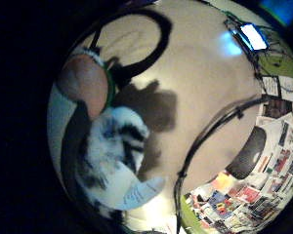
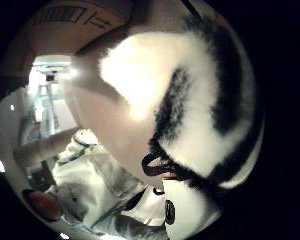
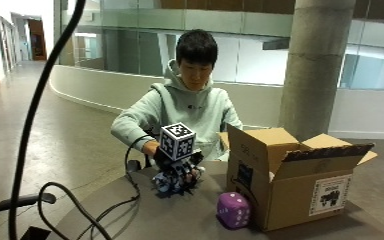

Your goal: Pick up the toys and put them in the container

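You sit at a round table (image 3: pixel 179 220) with your gloved right hand (image 3: pixel 177 170) down low over it. Under that hand is a fuzzy black and white toy (image 3: pixel 172 184), which rests on the table top. In the palm views the toy's fur fills much of the picture, so it is very close to your palm. One bare fingertip (image 1: pixel 85 83) shows right beside the fur. Your fingers reach down around the toy, but you cannot tell from here if they really squeeze it or just sit on it.

A purple cube toy with white spots (image 3: pixel 234 210) lies on the table, just beside the cardboard box (image 3: pixel 292 175). The box stands on the table to the side of your hand, with its flaps open at the top. The cube touches or nearly touches the front corner of the box.
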